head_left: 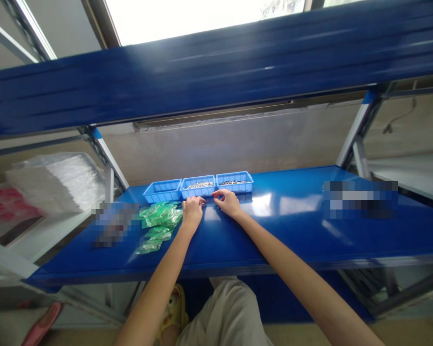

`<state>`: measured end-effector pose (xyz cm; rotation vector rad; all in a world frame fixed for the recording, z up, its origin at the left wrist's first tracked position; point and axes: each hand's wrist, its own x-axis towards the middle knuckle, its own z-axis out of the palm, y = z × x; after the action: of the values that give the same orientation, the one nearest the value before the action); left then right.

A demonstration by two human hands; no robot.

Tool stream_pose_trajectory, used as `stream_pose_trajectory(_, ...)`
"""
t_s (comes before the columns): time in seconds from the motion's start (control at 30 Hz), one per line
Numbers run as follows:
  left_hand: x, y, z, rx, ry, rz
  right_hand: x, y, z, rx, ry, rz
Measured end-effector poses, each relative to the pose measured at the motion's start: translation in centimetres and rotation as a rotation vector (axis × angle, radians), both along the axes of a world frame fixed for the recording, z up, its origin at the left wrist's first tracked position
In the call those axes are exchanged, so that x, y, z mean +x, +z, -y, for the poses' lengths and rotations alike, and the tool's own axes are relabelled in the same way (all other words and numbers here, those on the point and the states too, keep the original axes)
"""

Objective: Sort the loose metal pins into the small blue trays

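Note:
My left hand (192,210) and my right hand (228,201) rest close together on the blue shelf top (292,226), just in front of three small blue trays. Both hands have their fingers curled and pinched; what they hold is too small to name. The left tray (162,191) looks empty. The middle tray (198,186) and the right tray (234,181) hold small metal parts. A heap of small green plastic bags (159,218) lies directly left of my left hand.
A blue upper shelf (216,72) hangs overhead. White uprights (357,129) stand at the sides. A stack of clear plastic bags (57,180) lies on the neighbouring bench at left. My knee (227,312) and a yellow slipper (175,307) show below.

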<state>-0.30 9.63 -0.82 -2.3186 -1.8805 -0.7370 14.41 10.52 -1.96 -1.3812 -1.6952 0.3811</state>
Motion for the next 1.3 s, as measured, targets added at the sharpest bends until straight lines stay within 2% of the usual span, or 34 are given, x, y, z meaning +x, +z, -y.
stream_pose_trajectory(0.17,0.2,-0.1,-0.2,0.027,-0.089,0.168,-0.1,0.0,0.3,0.052,0.098,0.109)
stream_pose_trajectory(0.33,0.4,0.0,-0.4,0.075,-0.154,0.307,0.0,0.3,0.3,0.043,0.077,0.109)
stream_pose_trajectory(0.47,0.3,0.0,-0.7,0.058,-0.185,0.366,0.5,0.6,0.0,0.06,0.068,0.034)
stream_pose_trajectory(0.63,0.2,-0.2,-0.8,0.036,-0.182,0.328,0.5,1.1,-0.1,0.11,0.188,-0.155)
stream_pose_trajectory(0.77,0.3,-0.2,-0.7,0.022,-0.212,0.33,-0.1,1.5,0.4,0.061,0.249,-0.292)
stream_pose_trajectory(0.9,0.5,-0.3,-0.7,0.024,-0.227,0.385,-0.2,1.7,0.5,0.06,0.227,-0.39)
stream_pose_trajectory(1.03,0.3,0.1,-0.8,0.053,-0.209,0.494,0.1,1.7,0.3,0.055,0.156,-0.442)
stream_pose_trajectory(1.17,0.0,0.9,-0.6,0.058,-0.128,0.581,0.2,1.7,0.5,-0.003,0.183,-0.413)
stream_pose_trajectory(1.3,-0.3,1.4,-0.2,0.163,0.012,0.462,0.0,1.5,0.4,-0.02,0.2,-0.405)
